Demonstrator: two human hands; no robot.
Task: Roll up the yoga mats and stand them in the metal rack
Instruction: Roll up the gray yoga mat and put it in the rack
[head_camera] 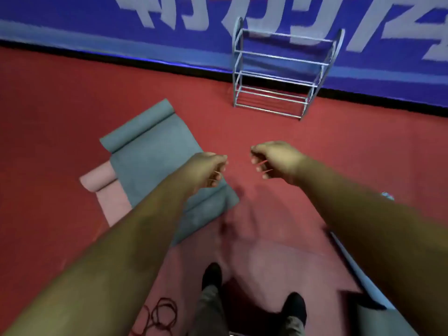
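A grey-blue yoga mat point(155, 166) lies flat on the red floor, its far end curled into a short roll. A pink mat point(106, 192) lies partly under its left side, also curled at the far end. The metal rack point(278, 76) stands with nothing in it against the blue wall banner, beyond the mats to the right. Both arms reach forward above the floor. My left hand point(208, 170) has curled fingers pinching a thin red rubber band point(264, 166). My right hand point(276, 158) pinches red strands too; the stretch between the hands is hard to make out.
Several loose red rubber bands point(160, 316) lie on the floor by my left foot. I stand on a paler pink surface point(278, 263). A light grey strip point(349, 260) and a dark object point(363, 304) lie at the lower right.
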